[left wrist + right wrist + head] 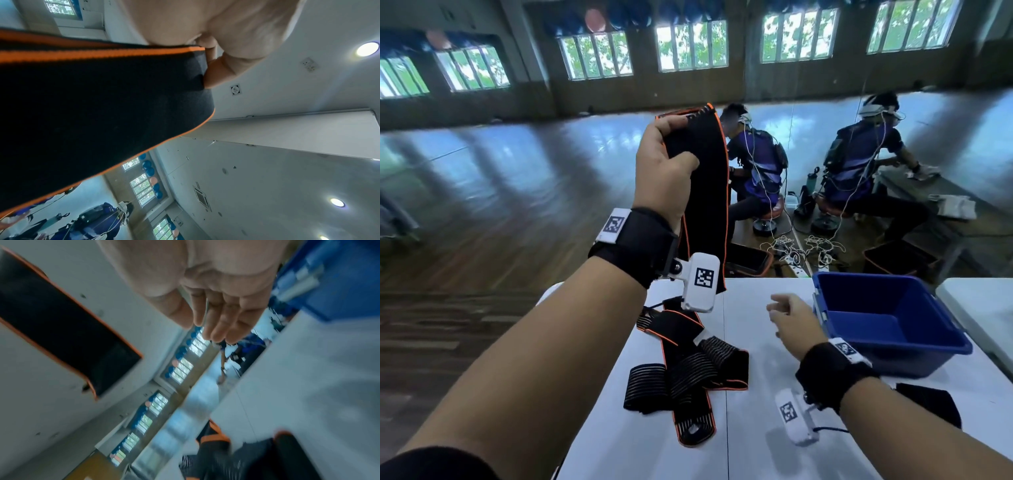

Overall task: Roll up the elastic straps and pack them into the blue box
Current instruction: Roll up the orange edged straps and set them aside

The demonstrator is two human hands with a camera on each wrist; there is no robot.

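Black orange-edged strap (703, 178) hangs from raised left hand (664, 168) grip, pinched near top; right hand (796, 320) relaxed, empty.

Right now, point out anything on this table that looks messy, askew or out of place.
The loose straps lie in a crossed, tangled heap near the left edge of the table, none rolled. The blue box holds nothing visible. The left hand holds one strap up, unrolled and dangling.

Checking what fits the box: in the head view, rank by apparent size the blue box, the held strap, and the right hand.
1. blue box
2. held strap, though it is nearer the camera, so this is unsure
3. right hand, clearly smallest
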